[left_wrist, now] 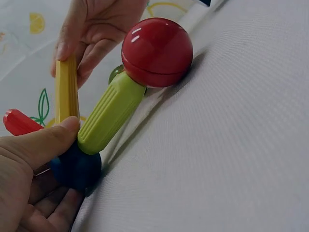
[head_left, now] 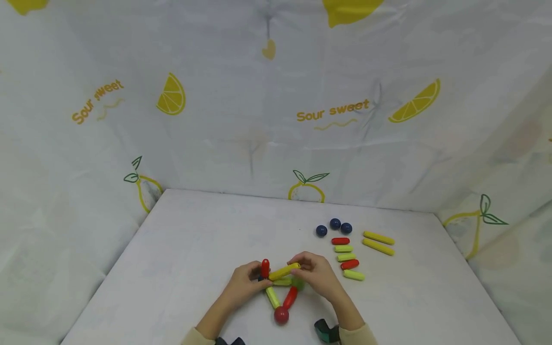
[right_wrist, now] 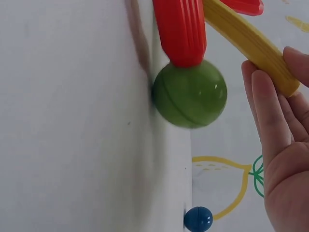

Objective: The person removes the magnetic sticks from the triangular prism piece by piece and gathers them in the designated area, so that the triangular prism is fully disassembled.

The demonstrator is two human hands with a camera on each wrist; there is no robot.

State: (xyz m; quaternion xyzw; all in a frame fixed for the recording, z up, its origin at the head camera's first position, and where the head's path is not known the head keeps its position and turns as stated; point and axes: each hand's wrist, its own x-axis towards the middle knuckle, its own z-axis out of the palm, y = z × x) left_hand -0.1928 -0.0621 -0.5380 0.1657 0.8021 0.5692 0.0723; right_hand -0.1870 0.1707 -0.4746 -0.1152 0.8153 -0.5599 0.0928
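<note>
My right hand (head_left: 318, 277) pinches one end of a long yellow rod (head_left: 282, 272) between thumb and fingers. The rod's other end meets a blue ball (left_wrist: 79, 169), which my left hand (head_left: 241, 286) grips, thumb on top and fingers beneath. From that ball a short red rod (head_left: 265, 268) sticks up. On the table the blue ball, a red ball (head_left: 281, 315) and a green ball (right_wrist: 190, 96) form a triangle, joined by a lime rod (left_wrist: 111, 113), a red rod (right_wrist: 181, 31) and another lime rod (head_left: 282, 282). Fingers partly hide the blue ball.
Three loose blue balls (head_left: 335, 224) lie toward the back right of the white table (head_left: 194, 239). Near them are short red and lime rods (head_left: 346, 257) in a column and two long yellow rods (head_left: 378, 247). A lemon-printed cloth (head_left: 241, 120) hangs behind.
</note>
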